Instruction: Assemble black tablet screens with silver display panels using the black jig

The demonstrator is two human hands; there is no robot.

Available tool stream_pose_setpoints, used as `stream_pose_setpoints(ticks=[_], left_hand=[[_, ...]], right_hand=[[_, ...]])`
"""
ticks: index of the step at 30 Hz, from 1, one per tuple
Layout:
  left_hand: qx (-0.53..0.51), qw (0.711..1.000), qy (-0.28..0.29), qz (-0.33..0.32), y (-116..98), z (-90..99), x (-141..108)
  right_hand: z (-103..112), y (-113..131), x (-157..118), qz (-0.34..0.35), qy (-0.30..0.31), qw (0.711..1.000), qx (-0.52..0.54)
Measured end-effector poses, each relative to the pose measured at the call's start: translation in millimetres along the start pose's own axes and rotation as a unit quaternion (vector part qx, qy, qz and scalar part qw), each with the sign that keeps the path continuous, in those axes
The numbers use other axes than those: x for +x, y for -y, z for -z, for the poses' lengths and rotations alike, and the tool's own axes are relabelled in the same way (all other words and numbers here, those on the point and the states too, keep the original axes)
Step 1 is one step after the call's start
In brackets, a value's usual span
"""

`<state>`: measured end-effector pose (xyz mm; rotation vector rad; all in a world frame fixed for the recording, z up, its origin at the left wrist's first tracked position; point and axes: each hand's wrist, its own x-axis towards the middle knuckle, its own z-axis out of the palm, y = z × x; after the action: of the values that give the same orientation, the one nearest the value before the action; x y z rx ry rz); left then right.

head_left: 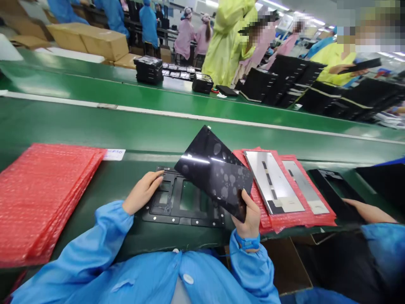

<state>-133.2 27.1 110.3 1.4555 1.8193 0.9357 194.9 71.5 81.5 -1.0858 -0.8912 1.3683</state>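
Note:
My right hand (247, 217) grips a glossy black display panel (218, 166) by its lower right corner. The panel is tilted, and cloudy spots and light reflections show on its face. Below and partly behind it a black plastic frame (185, 221) with rectangular openings lies on the green bench. My left hand (143, 192) is closed on the left edge of that frame, fingertips at its upper left corner. Right of the panel, two silver-backed display panels (274, 179) (303, 181) lie on red bubble-wrap sleeves (275, 223).
A pile of red bubble-wrap sleeves (47, 198) lies at the left. A co-worker's hand (368, 210) touches another black frame (335, 190) at the right. Beyond the white strip (164, 112) stand stacks of black parts (148, 69) and cardboard boxes (95, 40). Several people work farther back.

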Motion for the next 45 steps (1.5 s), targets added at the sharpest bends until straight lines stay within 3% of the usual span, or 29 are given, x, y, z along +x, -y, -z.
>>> stream_pose_setpoints(ticks=[2, 4, 5, 7, 9, 13, 15, 17, 20, 40, 45], left_hand=[[-0.218, 0.97, 0.09, 0.061, -11.7, 1.0, -2.4], [-0.377, 0.905, 0.163, 0.11, -20.8, 3.1, -4.4], [-0.422, 0.88, 0.183, 0.12, -23.5, 4.1, -5.0], [-0.455, 0.86, 0.196, 0.121, -24.5, 5.0, -5.9], [-0.446, 0.872, 0.179, 0.095, -19.7, 3.2, -6.2], [-0.33, 0.941, 0.075, 0.029, 1.9, -5.6, -3.3], [-0.205, 0.979, 0.019, 0.004, 13.8, -8.8, -0.7], [-0.073, 0.997, -0.027, -0.026, 23.1, -9.9, 1.7], [0.019, 0.997, -0.05, -0.055, 30.5, -10.0, 3.7], [0.077, 0.995, -0.038, -0.057, 33.0, -10.7, 4.1], [0.2, 0.977, -0.034, -0.059, 19.5, -13.2, -5.3]], right_hand=[[-8.3, 3.6, -6.6, -0.057, 0.025, 0.997, 0.04], [-14.4, 3.2, -13.2, -0.094, 0.05, 0.992, 0.065], [-16.0, 1.3, -15.5, -0.108, 0.064, 0.99, 0.062], [-16.7, -5.3, -16.3, -0.111, 0.093, 0.989, 0.011], [-16.0, -14.5, -12.5, -0.06, 0.104, 0.989, -0.091], [-17.0, -31.2, -2.8, 0.085, 0.092, 0.952, -0.279], [-18.3, -35.8, -1.2, 0.097, 0.088, 0.942, -0.31], [-18.8, -37.8, -1.2, 0.093, 0.09, 0.937, -0.324], [-18.3, -37.4, -1.2, 0.087, 0.098, 0.936, -0.328], [-18.1, -39.2, -0.9, 0.09, 0.107, 0.94, -0.312], [-15.1, -40.0, -1.7, 0.103, 0.091, 0.923, -0.358]])
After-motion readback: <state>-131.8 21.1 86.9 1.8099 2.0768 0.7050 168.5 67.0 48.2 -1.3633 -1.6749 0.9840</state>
